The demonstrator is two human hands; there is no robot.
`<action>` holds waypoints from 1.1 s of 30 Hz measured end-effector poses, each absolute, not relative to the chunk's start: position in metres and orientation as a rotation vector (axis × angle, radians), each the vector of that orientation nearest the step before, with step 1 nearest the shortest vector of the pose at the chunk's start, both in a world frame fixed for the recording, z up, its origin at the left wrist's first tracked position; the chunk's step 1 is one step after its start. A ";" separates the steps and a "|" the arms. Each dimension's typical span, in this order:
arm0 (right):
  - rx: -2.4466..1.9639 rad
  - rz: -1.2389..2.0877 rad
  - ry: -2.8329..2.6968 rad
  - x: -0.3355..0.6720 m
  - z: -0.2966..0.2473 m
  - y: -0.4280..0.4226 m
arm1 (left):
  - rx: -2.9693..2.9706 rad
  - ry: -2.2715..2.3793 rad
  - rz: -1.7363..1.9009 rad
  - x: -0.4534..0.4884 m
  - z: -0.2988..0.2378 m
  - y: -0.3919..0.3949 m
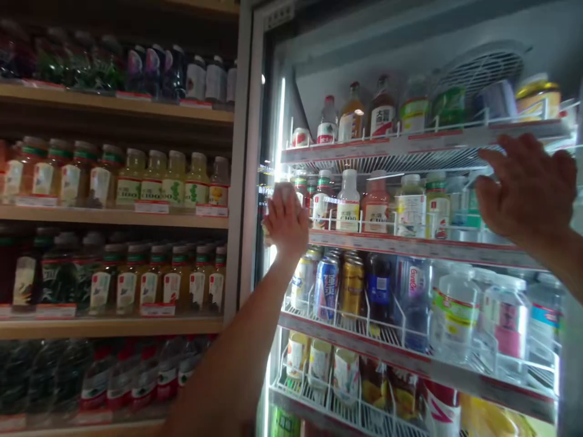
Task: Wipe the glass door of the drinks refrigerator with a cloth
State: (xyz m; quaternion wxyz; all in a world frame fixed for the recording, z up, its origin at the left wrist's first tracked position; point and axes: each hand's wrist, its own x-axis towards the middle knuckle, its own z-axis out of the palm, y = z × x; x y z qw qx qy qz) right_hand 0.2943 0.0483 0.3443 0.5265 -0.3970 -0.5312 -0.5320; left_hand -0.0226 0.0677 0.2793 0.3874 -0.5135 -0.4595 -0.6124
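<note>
My left hand (288, 223) is raised at the left side of a lit drinks fridge, close to the upright frame. Its fingers lie over a pale, crumpled thing (284, 190) that looks like a cloth; blur hides its details. My right hand (531, 188) is up at the fridge's right side, fingers spread and holding nothing. Whether it touches glass I cannot tell. Behind my hands, a white bottle (348, 203) and a pink bottle (376, 206) stand on the second shelf. Blue cans (327, 285) and gold cans (353, 285) fill part of the shelf below.
A metal upright (246, 152) divides the fridge from wooden shelves (113, 213) on the left, lined with rows of bottles. Wire dividers (401, 315) separate the fridge's drinks. A round fan grille (483, 70) is at the top back. Large clear bottles (455, 309) stand lower right.
</note>
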 end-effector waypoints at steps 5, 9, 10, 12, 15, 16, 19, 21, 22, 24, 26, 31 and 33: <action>-0.941 -1.250 -1.317 0.297 0.345 0.046 | -1.625 -0.879 -1.196 -0.018 0.257 0.064; -0.994 -1.268 -1.340 0.297 0.345 0.042 | -1.637 -0.934 -1.211 -0.034 0.251 0.063; -1.009 -1.263 -1.351 0.297 0.345 0.040 | -1.520 -1.075 -1.359 -0.042 0.252 0.064; -1.017 -1.243 -1.358 0.294 0.345 0.037 | -1.323 -1.259 -1.580 -0.053 0.254 0.064; -0.995 -1.222 -1.351 0.291 0.345 0.035 | -1.480 -1.104 -1.544 -0.040 0.254 0.055; -0.995 -1.219 -1.348 0.291 0.345 0.035 | -1.580 -0.990 -1.490 -0.032 0.255 0.051; -1.020 -1.212 -1.343 0.292 0.345 0.037 | -1.670 -0.819 -1.521 -0.022 0.261 0.043; -1.032 -1.208 -1.335 0.292 0.344 0.037 | -1.550 -0.906 -1.662 -0.034 0.267 0.047; -1.033 -1.208 -1.331 0.292 0.344 0.037 | -1.487 -0.980 -1.705 -0.044 0.269 0.052; -1.035 -1.209 -1.331 0.291 0.344 0.037 | -1.429 -1.098 -1.697 -0.062 0.267 0.062; -1.035 -1.212 -1.330 0.290 0.344 0.037 | -1.461 -1.094 -1.621 -0.067 0.255 0.071; -0.963 -1.213 -1.319 0.292 0.344 0.041 | -1.776 -0.757 -1.225 -0.053 0.221 0.073; -0.957 -1.210 -1.326 0.294 0.344 0.041 | -1.772 -0.774 -1.191 -0.062 0.221 0.073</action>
